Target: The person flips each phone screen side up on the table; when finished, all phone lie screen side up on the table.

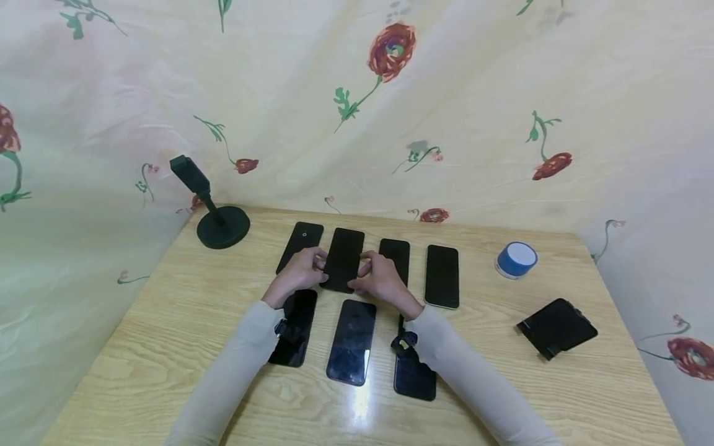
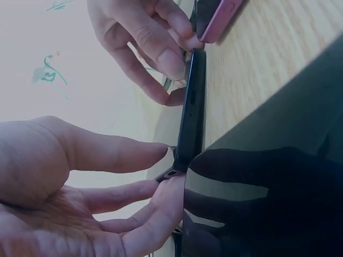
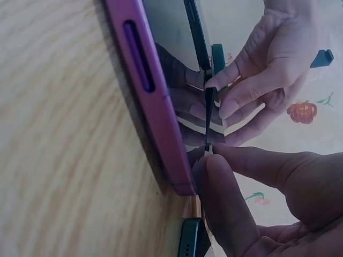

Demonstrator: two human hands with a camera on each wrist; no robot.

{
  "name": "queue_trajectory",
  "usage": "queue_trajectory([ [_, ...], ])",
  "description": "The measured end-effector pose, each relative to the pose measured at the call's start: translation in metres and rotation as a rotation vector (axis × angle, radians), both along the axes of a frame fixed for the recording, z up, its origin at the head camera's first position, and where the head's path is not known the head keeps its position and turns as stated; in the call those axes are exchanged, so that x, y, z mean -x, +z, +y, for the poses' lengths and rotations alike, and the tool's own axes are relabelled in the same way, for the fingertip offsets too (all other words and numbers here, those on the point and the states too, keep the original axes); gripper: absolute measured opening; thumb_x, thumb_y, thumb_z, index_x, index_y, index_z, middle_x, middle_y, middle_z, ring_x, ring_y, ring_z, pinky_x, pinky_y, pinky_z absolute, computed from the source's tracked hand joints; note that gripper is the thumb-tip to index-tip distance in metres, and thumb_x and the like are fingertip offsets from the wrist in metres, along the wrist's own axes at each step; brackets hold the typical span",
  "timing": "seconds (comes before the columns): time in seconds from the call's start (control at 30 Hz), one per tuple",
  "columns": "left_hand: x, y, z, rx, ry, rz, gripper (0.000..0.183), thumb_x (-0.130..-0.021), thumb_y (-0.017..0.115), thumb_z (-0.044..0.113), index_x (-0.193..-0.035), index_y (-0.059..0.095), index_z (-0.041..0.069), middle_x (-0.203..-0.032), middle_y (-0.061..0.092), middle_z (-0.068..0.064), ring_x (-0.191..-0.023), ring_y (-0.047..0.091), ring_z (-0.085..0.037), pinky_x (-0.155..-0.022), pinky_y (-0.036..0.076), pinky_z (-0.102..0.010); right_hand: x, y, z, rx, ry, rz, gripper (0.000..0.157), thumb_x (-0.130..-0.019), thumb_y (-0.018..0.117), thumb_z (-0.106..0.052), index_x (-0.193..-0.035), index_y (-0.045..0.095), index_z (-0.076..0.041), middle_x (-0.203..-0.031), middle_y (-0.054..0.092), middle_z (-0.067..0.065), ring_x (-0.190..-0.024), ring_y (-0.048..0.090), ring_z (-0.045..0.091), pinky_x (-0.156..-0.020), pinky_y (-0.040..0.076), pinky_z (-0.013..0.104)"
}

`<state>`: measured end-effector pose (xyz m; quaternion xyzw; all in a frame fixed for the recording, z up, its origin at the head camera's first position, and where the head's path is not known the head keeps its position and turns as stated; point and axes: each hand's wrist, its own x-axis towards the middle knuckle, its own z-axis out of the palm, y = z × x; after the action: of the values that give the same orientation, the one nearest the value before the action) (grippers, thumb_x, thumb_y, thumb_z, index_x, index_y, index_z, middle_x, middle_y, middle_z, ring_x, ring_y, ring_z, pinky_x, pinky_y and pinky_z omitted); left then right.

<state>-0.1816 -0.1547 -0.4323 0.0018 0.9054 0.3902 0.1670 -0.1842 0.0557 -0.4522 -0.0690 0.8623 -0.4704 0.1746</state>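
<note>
Both hands are at a black smartphone [image 1: 343, 259] in the back row, one on each long side. My left hand [image 1: 302, 271] pinches its left edge, while my right hand [image 1: 381, 279] pinches its right edge near the lower corner. In the left wrist view the phone [image 2: 192, 107] appears edge-on, between the left thumb and fingers. From the right wrist, the same phone [image 3: 209, 115] is a thin dark strip with fingers at both ends. Close to the right hand lies a phone with a pink-purple frame [image 3: 155, 96]. Whether the held phone is lifted cannot be told.
Other phones lie around: back left [image 1: 302, 240], back right [image 1: 442, 276], front left [image 1: 295, 331], front middle [image 1: 351, 342] and front right [image 1: 414, 376]. A black stand [image 1: 223, 227] is at the left; a blue-and-white round container [image 1: 516, 259] and a flat black item [image 1: 558, 328] are at the right.
</note>
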Motion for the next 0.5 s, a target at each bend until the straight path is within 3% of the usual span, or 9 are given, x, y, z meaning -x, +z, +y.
queue_trajectory([
  [0.27,0.0044,-0.0018,0.0034,0.078,-0.032,0.018,0.05,-0.089,0.075,0.005,-0.136,0.06,-0.001,-0.124,0.072,-0.018,-0.113,0.069,-0.03,-0.1,0.055,-0.043,-0.0001,0.0024,-0.0012,-0.026,-0.009,-0.005,0.076,-0.086,0.085,-0.009,-0.15,0.046,0.004,-0.107,0.074,0.015,-0.074,0.078,0.018,-0.084,0.06,0.031],
  [0.5,0.0052,-0.0009,0.0046,0.112,-0.039,0.003,0.051,-0.09,0.073,0.006,-0.138,0.059,-0.001,-0.127,0.071,-0.017,-0.112,0.068,-0.029,-0.098,0.056,-0.042,0.0006,0.0024,-0.0015,-0.034,-0.008,-0.013,0.076,-0.086,0.085,-0.01,-0.15,0.046,0.004,-0.107,0.074,0.015,-0.075,0.079,0.018,-0.081,0.06,0.029],
])
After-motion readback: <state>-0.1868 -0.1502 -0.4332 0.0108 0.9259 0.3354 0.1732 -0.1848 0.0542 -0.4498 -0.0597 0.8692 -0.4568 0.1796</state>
